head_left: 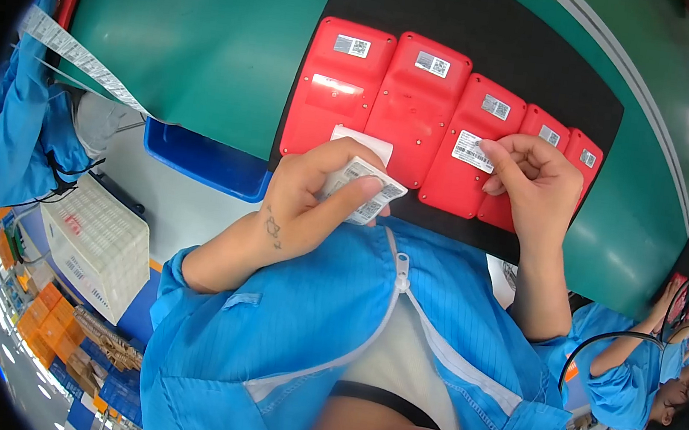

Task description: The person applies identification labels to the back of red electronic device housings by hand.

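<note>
Several red plastic casings (412,116) lie side by side on a black mat (544,63), each with a small silver label near its far end. My left hand (299,201) is closed around a folded strip of printed labels (363,204), in front of the two leftmost casings. Thumb and fingers of my right hand (538,183) pinch the right edge of a white printed label (468,148). This label lies against or just above the middle casing (455,190); I cannot tell whether it is stuck down. My right hand partly covers the casings on the right.
The mat lies on a green worktop (213,27). A blue bin (196,161) sits by its near left edge, with a white crate (96,245) lower down. A long label strip (88,59) hangs at the left. People in blue work at both sides; black cables (605,337) run at the right.
</note>
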Available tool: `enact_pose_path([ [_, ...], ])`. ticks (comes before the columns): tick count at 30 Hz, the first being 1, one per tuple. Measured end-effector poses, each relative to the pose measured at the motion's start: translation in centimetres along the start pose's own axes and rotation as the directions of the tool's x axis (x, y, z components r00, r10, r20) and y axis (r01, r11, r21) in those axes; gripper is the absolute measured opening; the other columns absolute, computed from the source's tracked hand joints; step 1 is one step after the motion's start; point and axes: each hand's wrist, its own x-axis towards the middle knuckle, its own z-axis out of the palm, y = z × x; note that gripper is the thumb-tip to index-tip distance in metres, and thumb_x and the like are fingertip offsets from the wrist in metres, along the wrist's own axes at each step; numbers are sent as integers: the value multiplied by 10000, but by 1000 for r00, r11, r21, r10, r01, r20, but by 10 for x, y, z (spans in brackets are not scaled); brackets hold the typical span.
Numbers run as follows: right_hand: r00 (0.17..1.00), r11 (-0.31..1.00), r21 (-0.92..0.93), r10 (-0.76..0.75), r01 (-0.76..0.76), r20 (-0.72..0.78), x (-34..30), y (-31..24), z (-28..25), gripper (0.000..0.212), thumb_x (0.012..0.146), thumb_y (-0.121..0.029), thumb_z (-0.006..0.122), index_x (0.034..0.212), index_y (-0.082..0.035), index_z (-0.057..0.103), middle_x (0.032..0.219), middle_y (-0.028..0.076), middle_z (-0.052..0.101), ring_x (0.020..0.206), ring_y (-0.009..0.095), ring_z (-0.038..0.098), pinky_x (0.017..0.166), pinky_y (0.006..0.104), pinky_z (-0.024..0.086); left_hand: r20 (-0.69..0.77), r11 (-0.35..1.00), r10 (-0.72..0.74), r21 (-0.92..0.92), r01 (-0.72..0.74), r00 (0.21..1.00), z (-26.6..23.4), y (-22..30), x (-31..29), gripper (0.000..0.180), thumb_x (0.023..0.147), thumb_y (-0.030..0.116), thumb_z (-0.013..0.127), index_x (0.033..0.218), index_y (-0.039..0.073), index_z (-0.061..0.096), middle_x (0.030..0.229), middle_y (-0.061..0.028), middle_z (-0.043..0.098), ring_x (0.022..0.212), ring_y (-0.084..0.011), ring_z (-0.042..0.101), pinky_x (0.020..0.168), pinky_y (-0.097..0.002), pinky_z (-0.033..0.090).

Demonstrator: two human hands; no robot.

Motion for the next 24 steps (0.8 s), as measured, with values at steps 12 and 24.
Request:
enact_pose_path([
  [12,904,863,444,-366,240,222,-24,-9,55,154,697,-31,649,828,-4,573,716,47,550,677,96,548,555,189,437,-91,992,-53,-123,42,994,3,4,-3,174,804,129,554,883,-25,567,677,-76,589,599,-96,580,466,-186,453],
  [24,999,991,131,-46,43,24,14,-25,46,140,728,-57,629,814,47,591,618,78,584,490,79,550,439,160,429,-75,986,118,126,-108,990,-36,4,-23,117,768,74,573,804,-33,604,725,-117,612,614,-113,578,523,-203,430],
])
